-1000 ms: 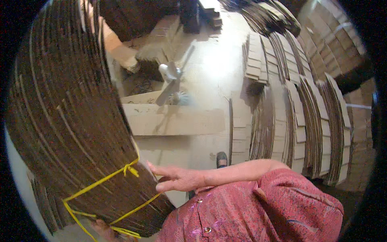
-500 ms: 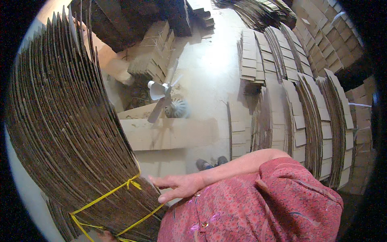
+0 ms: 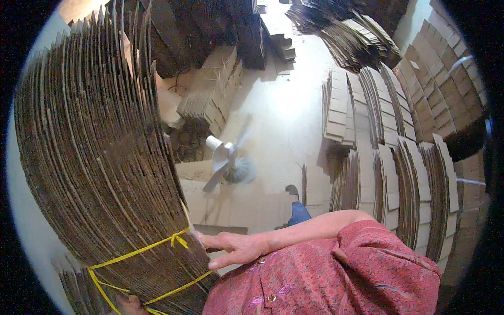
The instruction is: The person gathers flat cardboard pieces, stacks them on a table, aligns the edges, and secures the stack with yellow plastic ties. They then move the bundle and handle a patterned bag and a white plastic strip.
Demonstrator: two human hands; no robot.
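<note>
A tall bundle of flattened cardboard leans against my body on the left side, its many brown edges fanned out at the far end. Around its near part runs yellow strapping, tied in a knot on the right side. My right hand presses on the bundle's right side just below the knot, the fingers partly hidden behind its edge and the thumb apart. At the lower edge, my left hand shows only in part, its fingers curled at the bundle beside the strapping. Together the two hands hold the bundle.
A fan with pale blades stands ahead on the floor. Rows of stacked cardboard line the right side, and a tied stack stands beyond the fan. More cardboard is piled at the back. My foot is forward on the floor.
The fan and stacks have shifted down and slightly right in view. One foot has stepped forward. The bundle stays against my body, with both hands still on it.
</note>
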